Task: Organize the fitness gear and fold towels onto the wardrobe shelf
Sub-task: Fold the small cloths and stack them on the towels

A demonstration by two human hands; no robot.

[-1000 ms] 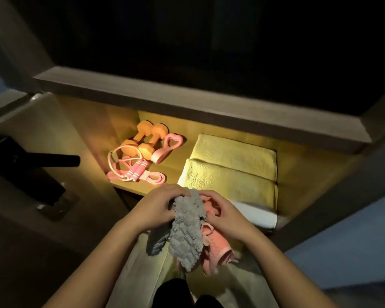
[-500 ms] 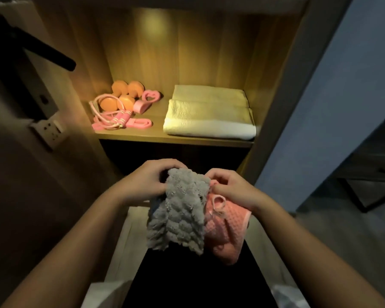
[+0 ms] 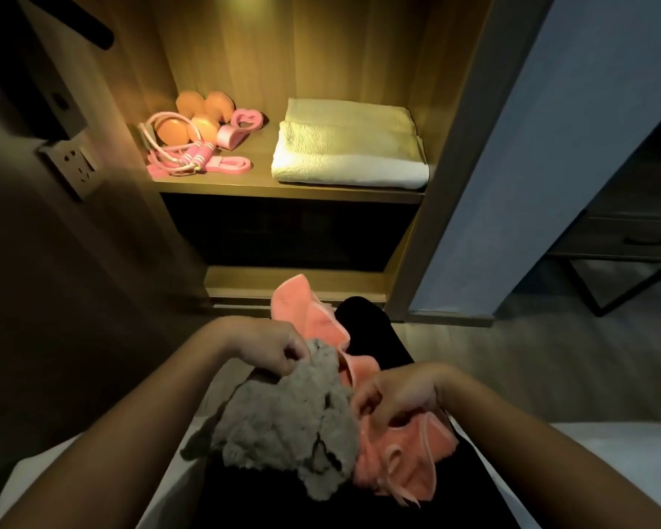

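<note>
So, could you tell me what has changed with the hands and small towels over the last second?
Both hands came down from near the shelf to the lap, bringing the two towels, which hung before and now lie there. The left hand keeps pinching the grey towel, the right hand the pink towel, now spread further. The gear and folded towels stay put on the shelf.

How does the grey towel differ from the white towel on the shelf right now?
The grey towel is crumpled on the lap, pinched by the left hand; the white towel lies folded flat on the shelf, untouched. The grey towel looks shaggy; the white towel looks smoother. Both are towels.
</note>
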